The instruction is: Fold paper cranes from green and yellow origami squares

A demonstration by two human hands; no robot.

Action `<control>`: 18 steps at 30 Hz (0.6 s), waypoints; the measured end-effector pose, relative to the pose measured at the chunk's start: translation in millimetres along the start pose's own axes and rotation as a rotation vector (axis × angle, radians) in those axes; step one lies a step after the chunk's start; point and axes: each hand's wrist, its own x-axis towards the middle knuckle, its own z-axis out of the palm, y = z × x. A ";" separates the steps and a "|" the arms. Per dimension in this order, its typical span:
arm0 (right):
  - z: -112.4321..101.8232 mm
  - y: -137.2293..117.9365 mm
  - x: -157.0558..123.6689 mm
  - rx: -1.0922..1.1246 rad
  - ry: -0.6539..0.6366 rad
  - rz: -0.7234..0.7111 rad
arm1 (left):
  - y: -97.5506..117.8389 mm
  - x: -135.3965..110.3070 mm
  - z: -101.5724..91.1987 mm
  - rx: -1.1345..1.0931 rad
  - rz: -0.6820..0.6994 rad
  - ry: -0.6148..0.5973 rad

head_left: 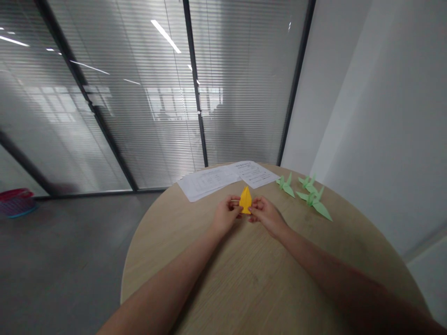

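A piece of folded yellow origami paper (246, 199) stands upright between my hands, its split, pointed end up. My left hand (226, 215) pinches its lower left edge between thumb and fingers. On the opposite side, my right hand (267, 215) grips the lower right edge in the same way. Both thumbs press on the face turned to me, while some fingers are hidden behind the paper. The paper is held just above the round wooden table (209, 274).
Three green paper cranes, one of them nearest me (316, 203), stand on the table's right. Printed sheets (209, 180) lie overlapping at the far edge. Behind the table is a glass partition with blinds (240, 93); a white wall rises on the right. A red basket (16, 202) sits on the floor at left.
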 end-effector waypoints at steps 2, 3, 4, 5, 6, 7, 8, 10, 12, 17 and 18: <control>0.1 -0.6 0.1 0.008 -0.003 0.007 | 0.0 0.4 -1.4 0.005 -0.016 -0.008; 0.0 -0.4 0.3 0.007 -0.004 0.005 | -0.2 0.5 -2.0 0.003 -0.026 -0.009; -0.2 0.2 0.5 0.002 -0.008 -0.001 | -0.4 0.6 -2.6 -0.001 -0.035 -0.008; -0.5 1.0 0.8 -0.006 -0.013 -0.007 | -0.8 0.8 -3.0 -0.005 -0.045 -0.006; -0.7 2.0 1.2 -0.015 -0.019 -0.010 | -1.3 1.0 -3.3 -0.009 -0.054 -0.003; -1.0 3.0 1.6 -0.024 -0.023 -0.009 | -1.9 1.2 -3.5 -0.014 -0.062 -0.001; -1.3 3.9 1.9 -0.031 -0.021 -0.004 | -2.6 1.6 -3.5 -0.019 -0.072 -0.002; -1.7 5.1 2.3 -0.041 0.003 0.002 | -3.8 2.5 -3.3 -0.027 -0.092 -0.006; -2.1 5.4 2.1 -0.064 0.031 -0.005 | -4.1 3.1 -3.1 -0.031 -0.109 -0.004; -2.4 3.5 1.2 -0.144 0.063 -0.031 | 1.0 0.3 -3.4 -0.028 -0.122 0.008; -2.4 2.7 0.9 -0.150 0.064 -0.030 | 2.4 -0.6 -3.7 -0.023 -0.122 0.004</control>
